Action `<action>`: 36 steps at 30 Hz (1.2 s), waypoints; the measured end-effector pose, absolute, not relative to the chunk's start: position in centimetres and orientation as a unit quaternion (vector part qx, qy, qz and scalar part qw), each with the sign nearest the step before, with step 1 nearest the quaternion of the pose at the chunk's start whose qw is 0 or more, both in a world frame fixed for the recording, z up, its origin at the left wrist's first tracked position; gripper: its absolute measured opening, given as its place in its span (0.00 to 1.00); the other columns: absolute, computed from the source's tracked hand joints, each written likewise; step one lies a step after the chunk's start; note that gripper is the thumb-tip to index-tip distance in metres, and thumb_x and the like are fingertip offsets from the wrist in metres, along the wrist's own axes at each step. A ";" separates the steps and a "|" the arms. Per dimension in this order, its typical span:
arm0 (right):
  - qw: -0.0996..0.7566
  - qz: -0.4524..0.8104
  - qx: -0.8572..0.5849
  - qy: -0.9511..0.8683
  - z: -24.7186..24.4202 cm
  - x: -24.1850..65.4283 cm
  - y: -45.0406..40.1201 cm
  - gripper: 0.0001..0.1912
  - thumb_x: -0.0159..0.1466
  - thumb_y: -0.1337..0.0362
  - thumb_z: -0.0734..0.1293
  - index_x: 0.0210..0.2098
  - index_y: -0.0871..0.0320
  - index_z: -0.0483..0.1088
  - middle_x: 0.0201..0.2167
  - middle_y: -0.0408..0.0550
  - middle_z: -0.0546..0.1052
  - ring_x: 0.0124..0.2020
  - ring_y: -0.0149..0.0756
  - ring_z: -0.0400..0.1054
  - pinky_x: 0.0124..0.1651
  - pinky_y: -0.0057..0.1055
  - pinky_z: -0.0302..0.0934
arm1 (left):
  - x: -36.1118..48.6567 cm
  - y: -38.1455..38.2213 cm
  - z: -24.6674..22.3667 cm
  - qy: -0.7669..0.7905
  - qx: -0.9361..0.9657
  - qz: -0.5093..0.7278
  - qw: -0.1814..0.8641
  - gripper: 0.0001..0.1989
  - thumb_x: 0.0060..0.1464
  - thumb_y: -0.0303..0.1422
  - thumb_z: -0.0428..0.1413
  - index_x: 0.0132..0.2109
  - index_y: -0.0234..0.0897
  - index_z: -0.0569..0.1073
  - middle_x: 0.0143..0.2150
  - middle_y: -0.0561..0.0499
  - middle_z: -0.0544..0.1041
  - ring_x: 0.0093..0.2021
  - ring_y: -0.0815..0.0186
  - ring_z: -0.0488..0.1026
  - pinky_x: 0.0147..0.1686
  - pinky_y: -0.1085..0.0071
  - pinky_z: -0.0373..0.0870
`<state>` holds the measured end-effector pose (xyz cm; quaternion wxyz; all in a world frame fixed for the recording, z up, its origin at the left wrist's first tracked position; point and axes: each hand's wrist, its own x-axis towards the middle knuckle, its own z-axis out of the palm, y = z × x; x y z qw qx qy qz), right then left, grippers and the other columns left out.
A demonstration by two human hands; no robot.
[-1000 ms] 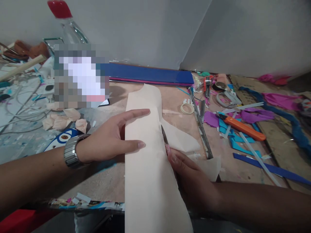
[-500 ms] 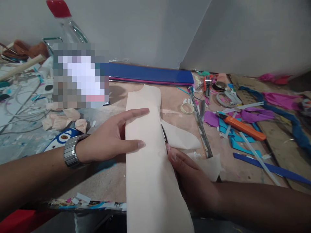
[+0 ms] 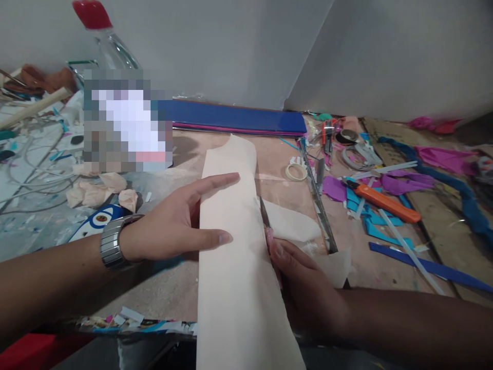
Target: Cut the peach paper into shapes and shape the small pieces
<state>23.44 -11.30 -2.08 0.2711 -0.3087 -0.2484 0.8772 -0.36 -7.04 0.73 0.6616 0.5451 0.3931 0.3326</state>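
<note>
While the sheet (image 3: 227,293) is touched by the left hand (image 3: 169,223), scissors (image 3: 265,211) are held at its right edge.
Their handle is enclosed by the right hand (image 3: 304,270); left thumb and forefinger are spread on top, any pinch underneath cannot be told. The table (image 3: 154,293) is overhung by the sheet's near end.

An orange utility knife (image 3: 390,202) lies across turquoise scraps (image 3: 372,226), right of 1 pale tape ring (image 3: 288,172); 1 red-capped bottle (image 3: 110,46) rises left of blue sheets (image 3: 239,116).
</note>
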 end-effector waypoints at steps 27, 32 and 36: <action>0.290 0.888 -0.276 -0.225 -1.9 22.9 -11.6 0.21 0.71 0.49 0.65 0.29 0.57 0.65 0.14 0.38 0.68 0.15 0.26 0.58 0.21 0.21 0.56 | -0.1 -6.4 1.0 0.434 0.488 0.378 0.656 0.36 0.58 0.37 0.66 0.70 0.48 0.64 0.66 0.44 0.72 0.54 0.54 0.78 0.49 0.62 0.79; 0.301 0.878 -0.285 -0.239 -1.7 22.8 -11.4 0.22 0.70 0.48 0.66 0.27 0.57 0.62 0.14 0.38 0.67 0.15 0.25 0.57 0.21 0.21 0.54 | 0.0 -6.5 1.0 0.434 0.433 0.382 0.691 0.40 0.52 0.34 0.70 0.69 0.44 0.66 0.56 0.42 0.80 0.51 0.54 0.80 0.48 0.60 0.79; 0.304 0.884 -0.282 -0.215 -1.6 23.0 -11.3 0.25 0.66 0.46 0.70 0.26 0.56 0.60 0.14 0.36 0.65 0.14 0.24 0.55 0.19 0.22 0.50 | -0.2 -6.7 1.1 0.432 0.452 0.358 0.693 0.40 0.51 0.34 0.71 0.69 0.46 0.67 0.55 0.43 0.81 0.49 0.55 0.80 0.48 0.59 0.79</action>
